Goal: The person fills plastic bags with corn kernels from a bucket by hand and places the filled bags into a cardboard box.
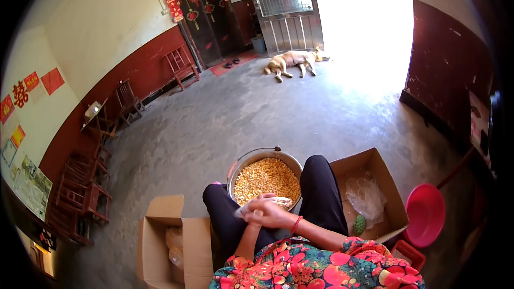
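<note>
head view: the left hand (247,210) and right hand (271,214) meet beside a pale cob-like piece (280,201) over the pot (267,154); finger closure cannot be told; hard rubbing could fling kernels (265,178) overboard.

Sunlit room, grey floor (214,112).
White walls (101,13) turn dark red below; wooden chairs (126,96) line the floor's left edge, and glaring daylight enters at the far edge beside an open metal door (293,31).
</note>
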### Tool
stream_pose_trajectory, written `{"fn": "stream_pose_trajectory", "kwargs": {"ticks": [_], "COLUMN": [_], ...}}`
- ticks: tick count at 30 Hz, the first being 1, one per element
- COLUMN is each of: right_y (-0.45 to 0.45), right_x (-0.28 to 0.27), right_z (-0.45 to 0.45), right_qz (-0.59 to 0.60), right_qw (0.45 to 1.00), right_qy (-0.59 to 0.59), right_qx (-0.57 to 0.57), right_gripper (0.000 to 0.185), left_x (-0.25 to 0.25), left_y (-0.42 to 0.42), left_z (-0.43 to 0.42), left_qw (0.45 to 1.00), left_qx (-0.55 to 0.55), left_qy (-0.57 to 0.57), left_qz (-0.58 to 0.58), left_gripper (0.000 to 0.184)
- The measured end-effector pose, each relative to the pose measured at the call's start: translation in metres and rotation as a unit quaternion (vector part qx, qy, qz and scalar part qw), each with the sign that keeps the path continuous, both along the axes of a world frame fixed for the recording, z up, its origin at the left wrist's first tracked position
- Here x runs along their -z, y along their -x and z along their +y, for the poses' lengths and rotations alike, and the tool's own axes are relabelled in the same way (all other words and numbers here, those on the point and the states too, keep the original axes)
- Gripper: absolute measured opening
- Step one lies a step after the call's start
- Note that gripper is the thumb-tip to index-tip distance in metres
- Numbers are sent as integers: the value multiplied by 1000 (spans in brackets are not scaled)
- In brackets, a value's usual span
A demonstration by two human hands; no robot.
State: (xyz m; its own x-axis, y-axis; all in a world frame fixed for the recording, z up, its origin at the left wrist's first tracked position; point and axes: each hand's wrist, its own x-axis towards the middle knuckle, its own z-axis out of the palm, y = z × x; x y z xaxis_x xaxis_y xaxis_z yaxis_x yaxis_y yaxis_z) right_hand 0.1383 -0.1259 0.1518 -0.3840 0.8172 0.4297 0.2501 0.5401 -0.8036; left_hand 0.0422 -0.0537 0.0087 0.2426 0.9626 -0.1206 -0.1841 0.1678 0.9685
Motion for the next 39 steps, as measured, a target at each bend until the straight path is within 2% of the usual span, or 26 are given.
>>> {"fn": "stream_pose_trajectory", "kwargs": {"ticks": [2,4,6,8,10,11,12,14,15,16,18,19,20,21,24,26,28,29,30,31,32,34,35,36,38,39], "right_y": [-13,-33,-51,-67,-70,-67,-62,-43,-30,-29,-25,-23,-28,-29,-34,-39,-40,-41,-43,-46,-46,-38,-36,-35,-38,-37], "right_x": [7,32,54,94,123,137,123,110,112,113,115,110,105,101,93,117,108,120,136,144,147,139,136,139,146,141], "right_z": [11,29,39,39,37,38,30,29,31,30,27,24,22,24,20,29,25,34,39,44,47,35,32,29,31,32], "right_qz": [90,158,209,368,447,433,424,485,537,533,585,583,594,604,607,562,435,386,337,344,353,330,308,303,300,302], "right_qw": [987,961,935,868,743,723,741,721,684,683,623,646,638,638,681,721,811,843,871,870,868,874,886,886,880,878], "right_qy": [49,26,88,270,465,515,508,494,493,499,517,491,488,476,410,405,389,370,348,347,345,350,337,342,356,357], "right_qx": [122,223,273,198,178,157,116,-25,-18,-20,-54,-41,-43,-33,2,17,44,63,85,70,61,69,82,77,98,103], "right_gripper": [17,18,21,31,40,45,48,49,38,38,38,39,38,37,32,30,29,28,27,28,28,29,30,30,32,34], "left_x": [6,-32,-36,-39,-45,-48,-52,-52,-53,-54,-40,-36,-32,-34,-8,-12,54,53,41,30,15,18,17,22,31,38], "left_y": [5,7,12,15,19,20,16,16,16,14,12,8,2,2,-2,-6,-4,-9,-9,-9,-7,-1,-2,1,0,-2], "left_z": [5,-9,-10,-12,-11,-11,-12,-12,-12,-10,-8,-11,-12,-13,-4,-9,6,7,5,4,2,-6,-6,-6,-7,0], "left_qw": [998,998,995,986,968,967,964,969,972,974,979,984,988,995,994,993,978,987,985,982,963,938,954,947,880,879], "left_qx": [-11,19,11,-12,-15,-14,-13,1,16,32,71,71,73,74,82,84,14,-6,-19,-31,-30,-37,-43,-46,-139,-147], "left_qy": [33,28,40,71,107,102,98,93,89,82,59,33,7,-39,-39,-52,-185,-129,-141,-152,-232,-255,-205,-225,-331,-331], "left_qz": [-57,-60,-87,-153,-226,-234,-245,-230,-218,-207,-181,-157,-136,-48,-68,-65,95,94,102,111,134,233,214,226,311,310], "left_gripper": [40,42,41,38,37,37,37,39,39,39,41,42,43,45,45,41,35,33,31,31,30,28,26,20,18,18]}}
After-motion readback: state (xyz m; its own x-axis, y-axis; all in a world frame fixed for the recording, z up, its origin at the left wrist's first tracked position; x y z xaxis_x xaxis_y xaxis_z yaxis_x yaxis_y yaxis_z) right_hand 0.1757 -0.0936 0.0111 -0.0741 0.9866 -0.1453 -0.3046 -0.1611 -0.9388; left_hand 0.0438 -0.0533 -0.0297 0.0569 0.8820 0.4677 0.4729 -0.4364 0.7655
